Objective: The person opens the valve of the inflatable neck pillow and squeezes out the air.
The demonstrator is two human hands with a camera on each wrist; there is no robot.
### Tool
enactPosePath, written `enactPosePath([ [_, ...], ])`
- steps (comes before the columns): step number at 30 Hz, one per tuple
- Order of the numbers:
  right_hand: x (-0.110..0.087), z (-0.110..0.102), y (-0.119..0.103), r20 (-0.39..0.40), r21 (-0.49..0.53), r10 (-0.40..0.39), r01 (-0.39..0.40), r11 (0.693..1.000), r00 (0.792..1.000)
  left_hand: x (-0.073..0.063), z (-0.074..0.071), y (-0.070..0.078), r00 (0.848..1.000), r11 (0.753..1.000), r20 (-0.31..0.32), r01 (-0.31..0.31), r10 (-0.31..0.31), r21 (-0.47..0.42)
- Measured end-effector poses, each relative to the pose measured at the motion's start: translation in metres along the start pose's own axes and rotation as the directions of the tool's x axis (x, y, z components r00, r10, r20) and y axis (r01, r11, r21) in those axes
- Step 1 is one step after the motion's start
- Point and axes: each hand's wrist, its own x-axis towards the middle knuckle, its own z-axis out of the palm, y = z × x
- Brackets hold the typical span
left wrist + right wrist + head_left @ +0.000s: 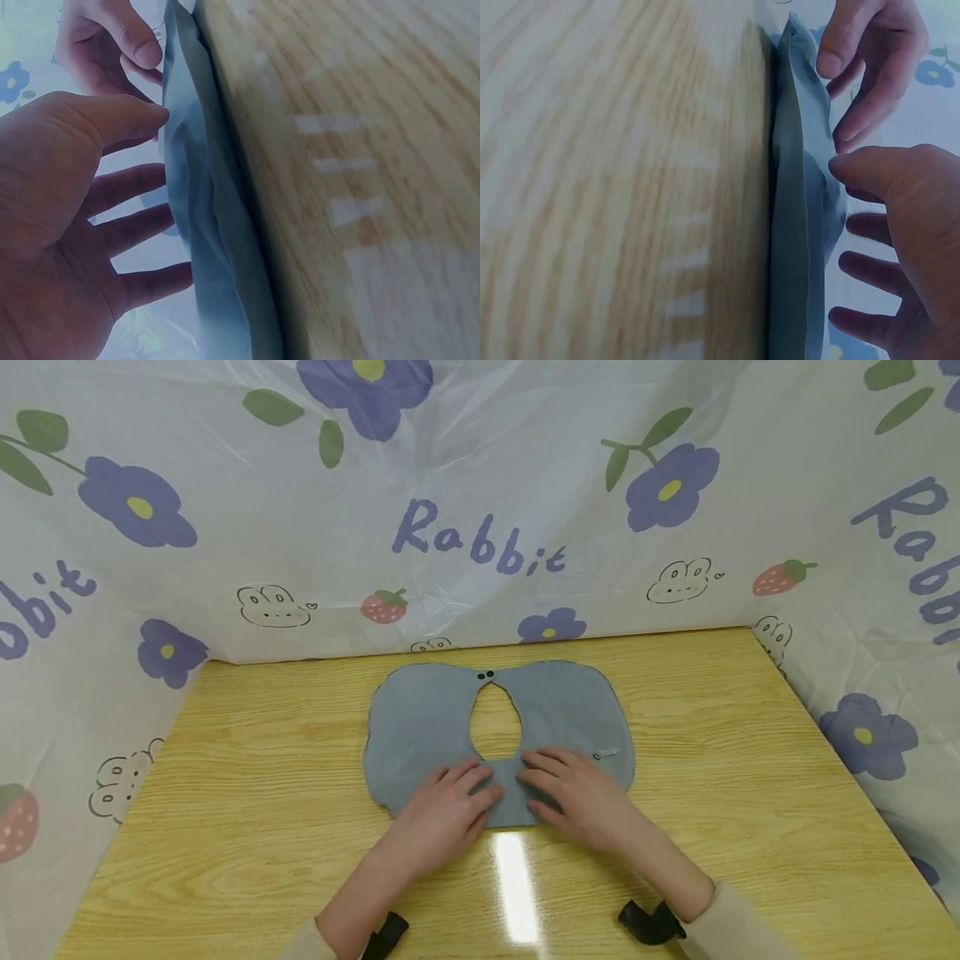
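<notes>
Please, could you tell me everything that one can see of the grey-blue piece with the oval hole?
The grey-blue piece looks like a soft fabric neck pillow, lying nearly flat on the wood-grained table, slightly wrinkled. Two rounded lobes surround the oval opening and meet at the far side, where two small dark dots, perhaps snaps, sit. A small pale mark shows on the right lobe. The left hand and right hand touch its near part.
</notes>
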Motion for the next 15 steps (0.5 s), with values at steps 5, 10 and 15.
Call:
enactPosePath([
  [5, -0.0013, 0.0025, 0.0001, 0.033, 0.005, -0.008, 0.008, 1.0, 0.999, 0.0008, 0.0048, 0.0005, 1.0, 1.0, 0.016, -0.003, 0.003, 0.009],
  [10, -0.0032, 0.0047, -0.0002, 0.07, 0.019, 0.009, -0.01, 1.0, 0.998, 0.0013, 0.0077, 0.001, 0.999, 1.0, 0.032, 0.002, -0.003, 0.012],
  [15, -0.0047, 0.0074, -0.0002, 0.061, 0.021, 0.008, -0.01, 1.0, 0.998, 0.0017, 0.0094, 0.0018, 0.999, 1.0, 0.037, 0.003, -0.003, 0.007],
])
